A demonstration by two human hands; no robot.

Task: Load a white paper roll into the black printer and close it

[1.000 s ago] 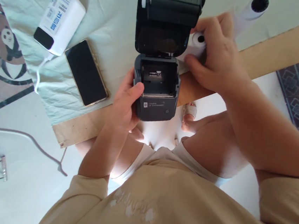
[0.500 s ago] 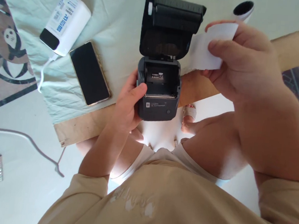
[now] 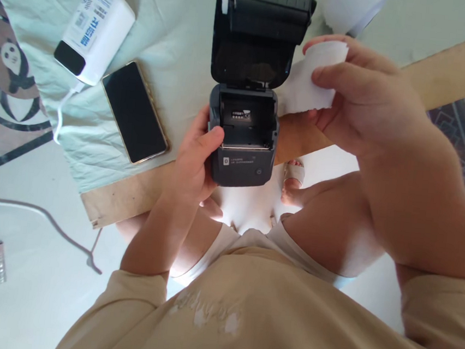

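"What's in your left grip (image 3: 194, 162)?"

"The dark grey, boxy plastic printer (image 3: 241, 167), its hinged black lid (image 3: 250, 50) raised, at the edge of the pale wooden desk (image 3: 127, 197). My thumb presses its left rim, fingers mostly hidden behind. It looks rigid, smooth and fairly light; I'd hold its body, sparing the lid."

"And your right grip (image 3: 357, 99)?"

"Pinching a curved piece of white paper (image 3: 312, 94) between thumb and fingers, just beside the printer. It should be soft and easily creased, so I'd press lightly. Whether it's rolled beneath, I can't tell."

Power symbol (image 3: 258, 171), likely Bluetooth sign (image 3: 226, 161) on printer (image 3: 240, 179), unreadable label (image 3: 90, 21) on white device (image 3: 117, 26)
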